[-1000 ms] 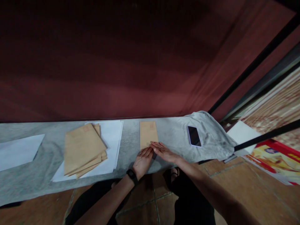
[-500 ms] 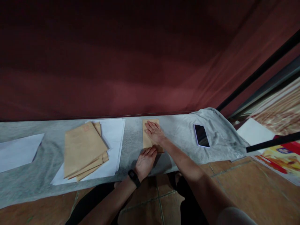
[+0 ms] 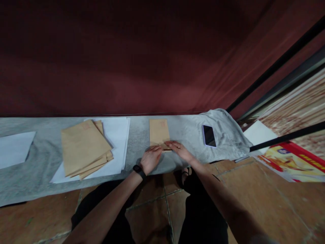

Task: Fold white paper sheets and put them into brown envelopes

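A brown paper envelope (image 3: 158,130) lies flat on a grey cloth, its short near edge towards me, with a faint reddish print near the far end. My left hand (image 3: 151,158), with a black wristband, has its fingers closed at the near left corner of the envelope. At the near right corner my right hand (image 3: 179,150) pinches the same edge, fingertips close to those of the left. Between the fingertips the near edge looks folded or slightly lifted; the exact grip is partly hidden.
Several brown envelopes (image 3: 85,147) are fanned out over white paper sheets (image 3: 121,145) on the left. Another white sheet (image 3: 15,149) lies farther left. A phone (image 3: 209,136) rests on the grey cloth (image 3: 185,130) at right. Black bars (image 3: 286,137) and a printed box (image 3: 297,161) are beyond.
My right hand has drawn back from the middle of the envelope to its near right corner, uncovering the print. My left hand stays at the near edge. The view has shifted slightly.
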Demonstrator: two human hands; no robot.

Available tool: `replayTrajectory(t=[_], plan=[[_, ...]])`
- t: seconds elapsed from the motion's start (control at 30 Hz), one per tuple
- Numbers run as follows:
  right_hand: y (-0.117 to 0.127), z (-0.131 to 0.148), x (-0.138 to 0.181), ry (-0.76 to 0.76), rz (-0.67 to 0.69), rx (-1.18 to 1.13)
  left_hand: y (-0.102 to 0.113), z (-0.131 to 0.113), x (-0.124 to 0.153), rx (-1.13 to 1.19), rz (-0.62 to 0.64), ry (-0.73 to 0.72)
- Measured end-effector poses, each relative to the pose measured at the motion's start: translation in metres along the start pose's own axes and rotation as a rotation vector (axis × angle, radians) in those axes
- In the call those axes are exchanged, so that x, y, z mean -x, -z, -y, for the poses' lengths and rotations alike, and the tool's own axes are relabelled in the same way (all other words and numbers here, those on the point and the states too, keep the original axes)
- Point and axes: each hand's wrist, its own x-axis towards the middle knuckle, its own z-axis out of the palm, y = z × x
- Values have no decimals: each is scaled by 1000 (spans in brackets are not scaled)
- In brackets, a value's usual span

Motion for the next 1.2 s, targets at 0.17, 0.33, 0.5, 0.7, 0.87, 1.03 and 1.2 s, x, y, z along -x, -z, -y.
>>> replayTrajectory(t=[0.17, 0.33, 0.5, 0.7, 0.87, 1.03, 1.2], plan=[[-26, 11, 42, 82, -182, 278, -4, -1, -5, -14, -43, -3], [-54, 24, 62, 131, -70, 574, -9, -4, -7, -48, -46, 20], [-61, 24, 58, 125, -89, 727, -13, -3, -5, -42, -54, 19], [-57, 20, 63, 107, -137, 753, -11, 7, 10, -41, -76, 41], [-59, 22, 67, 79, -159, 765, -11, 10, 24, -102, -37, -20], [-60, 28, 66, 45, -162, 778, -14, -2, 29, -216, 44, -101], [-58, 36, 68, 16, -145, 780, -12, -15, 34, -298, 150, -18]])
